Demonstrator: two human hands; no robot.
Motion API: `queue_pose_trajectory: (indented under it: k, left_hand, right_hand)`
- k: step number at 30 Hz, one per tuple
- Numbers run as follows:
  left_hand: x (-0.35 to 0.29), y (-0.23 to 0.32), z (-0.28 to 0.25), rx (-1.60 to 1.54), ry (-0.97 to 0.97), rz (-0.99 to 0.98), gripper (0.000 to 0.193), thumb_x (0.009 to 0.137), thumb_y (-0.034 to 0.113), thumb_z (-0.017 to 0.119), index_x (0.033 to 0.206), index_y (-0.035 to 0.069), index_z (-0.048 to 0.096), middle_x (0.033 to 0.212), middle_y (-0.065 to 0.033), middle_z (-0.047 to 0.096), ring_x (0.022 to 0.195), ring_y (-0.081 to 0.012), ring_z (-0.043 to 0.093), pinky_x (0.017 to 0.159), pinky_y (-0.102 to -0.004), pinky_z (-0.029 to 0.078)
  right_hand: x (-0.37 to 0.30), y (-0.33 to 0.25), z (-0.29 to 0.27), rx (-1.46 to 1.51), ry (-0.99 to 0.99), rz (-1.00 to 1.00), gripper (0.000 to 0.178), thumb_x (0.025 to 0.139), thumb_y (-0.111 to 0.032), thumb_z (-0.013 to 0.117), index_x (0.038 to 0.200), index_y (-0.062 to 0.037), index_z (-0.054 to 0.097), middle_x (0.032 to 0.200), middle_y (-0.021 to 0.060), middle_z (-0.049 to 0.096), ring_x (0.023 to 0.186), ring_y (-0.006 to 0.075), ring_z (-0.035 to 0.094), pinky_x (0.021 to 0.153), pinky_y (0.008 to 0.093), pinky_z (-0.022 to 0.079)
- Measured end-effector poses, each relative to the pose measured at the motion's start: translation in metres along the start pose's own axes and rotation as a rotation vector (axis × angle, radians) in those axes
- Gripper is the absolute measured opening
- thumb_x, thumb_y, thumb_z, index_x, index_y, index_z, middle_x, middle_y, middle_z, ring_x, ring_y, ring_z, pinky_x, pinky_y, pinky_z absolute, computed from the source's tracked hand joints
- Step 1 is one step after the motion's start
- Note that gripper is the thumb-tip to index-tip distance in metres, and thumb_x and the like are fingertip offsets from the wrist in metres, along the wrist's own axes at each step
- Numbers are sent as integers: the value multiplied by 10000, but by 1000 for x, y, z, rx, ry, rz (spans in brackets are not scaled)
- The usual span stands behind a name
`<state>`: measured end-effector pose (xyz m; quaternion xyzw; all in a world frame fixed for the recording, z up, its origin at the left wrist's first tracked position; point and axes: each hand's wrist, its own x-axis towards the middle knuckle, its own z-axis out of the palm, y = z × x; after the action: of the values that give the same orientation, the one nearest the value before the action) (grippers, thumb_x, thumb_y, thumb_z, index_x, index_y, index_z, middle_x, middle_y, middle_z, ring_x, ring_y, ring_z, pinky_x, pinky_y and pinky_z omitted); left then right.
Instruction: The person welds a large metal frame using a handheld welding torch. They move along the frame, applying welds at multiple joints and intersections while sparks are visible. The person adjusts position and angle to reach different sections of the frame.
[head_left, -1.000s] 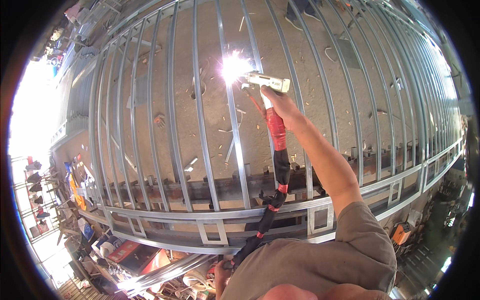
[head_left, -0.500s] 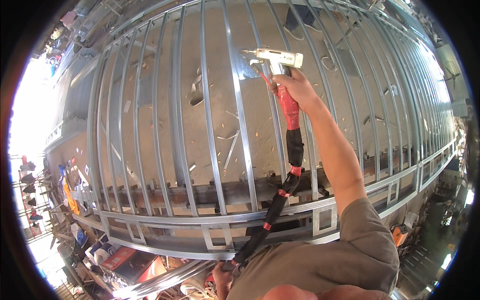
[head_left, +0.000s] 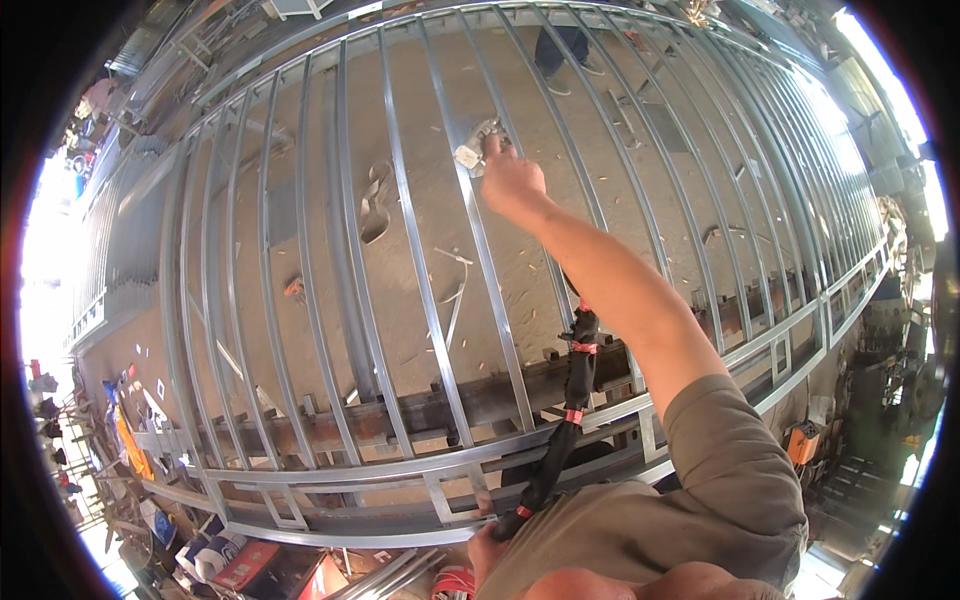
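Observation:
My right hand (head_left: 515,187) is stretched out over a large frame of silvery metal bars (head_left: 424,290), its fingers wrapped round the grip of a welding gun (head_left: 469,157). Part of the gun shows pale beside the fist, over one of the bars; the hand hides its grip, and whether its tip touches metal I cannot tell. From it a thick cable (head_left: 548,460), bound in black and red tape, runs back under my forearm to my body. Low down at my side, my left hand (head_left: 484,552) is closed on this cable.
Beneath the bars lies a dusty floor (head_left: 420,180) with metal scraps. A dark beam (head_left: 520,385) runs under the near side. Another person's legs (head_left: 560,50) are beyond the frame. A red box (head_left: 245,567) stands at lower left, an orange box (head_left: 801,443) at right.
My right hand has moved left with the welding gun and turned it, so the gun is now mostly behind the fist. The left hand still holds the cable. The whole view has shifted slightly.

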<state>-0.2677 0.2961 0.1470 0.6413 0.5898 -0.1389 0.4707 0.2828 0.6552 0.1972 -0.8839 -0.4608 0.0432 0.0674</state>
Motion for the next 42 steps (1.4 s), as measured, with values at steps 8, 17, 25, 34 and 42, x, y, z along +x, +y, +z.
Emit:
queue_pose_trajectory:
  k: [8,17,25,34,42]
  left_hand:
    - [8,-18,-4,29,-42,31,426,709,327,824,1078,118,780,912,-203,762,909,-410,744,791,-481,589]
    - [9,-18,-8,29,-98,-26,432,698,276,817,1089,99,770,924,-217,758,927,-415,740,806,-484,584]
    - [7,-17,-11,-15,-88,-5,420,701,282,814,1069,84,770,914,-217,757,920,-415,741,799,-474,580]
    - [5,-12,-25,-82,-30,4,392,724,314,812,1031,75,773,881,-220,754,902,-417,742,777,-469,576]
    - [6,-12,-32,-43,-30,38,408,733,359,817,1017,70,770,858,-224,746,878,-425,738,756,-480,575]
  right_hand:
    - [-5,-14,22,-45,50,-24,650,923,-101,595,1504,80,366,1112,268,686,966,369,753,785,422,633]
    - [9,-16,29,-116,70,-10,686,934,-133,594,1532,81,334,1098,272,683,937,351,759,761,399,629]
    - [19,-24,27,-93,1,65,718,963,-176,587,1564,67,281,1175,281,662,962,353,755,772,394,631]
    - [26,-32,19,-59,-54,119,755,952,-170,607,1577,62,252,1264,280,646,1103,343,722,838,395,628]
    - [25,-34,18,-24,-70,136,774,953,-166,600,1595,54,228,1324,289,609,1130,372,709,831,408,638]
